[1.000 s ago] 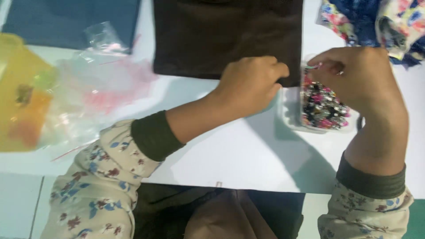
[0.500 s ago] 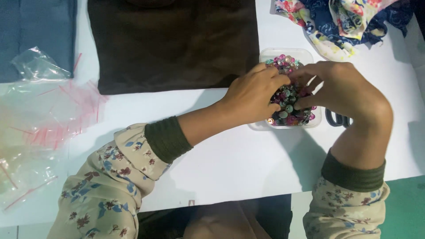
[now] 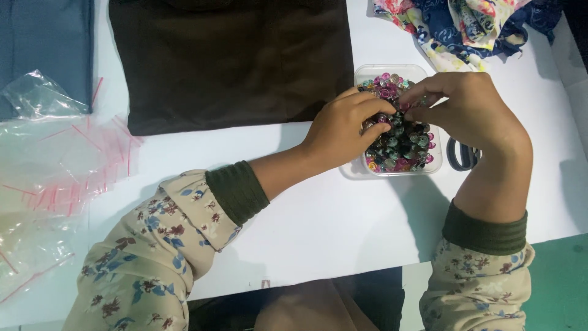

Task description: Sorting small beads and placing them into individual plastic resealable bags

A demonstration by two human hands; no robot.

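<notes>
Both hands meet over a clear plastic tub [image 3: 429, 167] heaped with small shiny beads [image 3: 401, 144] in pink, green and dark tones, which sits on the white desk [image 3: 318, 214] just right of a dark brown cloth [image 3: 229, 61]. The left hand [image 3: 343, 125] has its fingers curled together, tips down among the beads. The right hand [image 3: 471, 110] pinches its thumb and forefinger together at the top of the heap; what it grips, if anything, is too small to tell. A crumpled flowered fabric [image 3: 465, 24] lies beyond the tub. Clear bags with red strips [image 3: 61, 159] lie far left, beside a blue cloth [image 3: 43, 49].
</notes>
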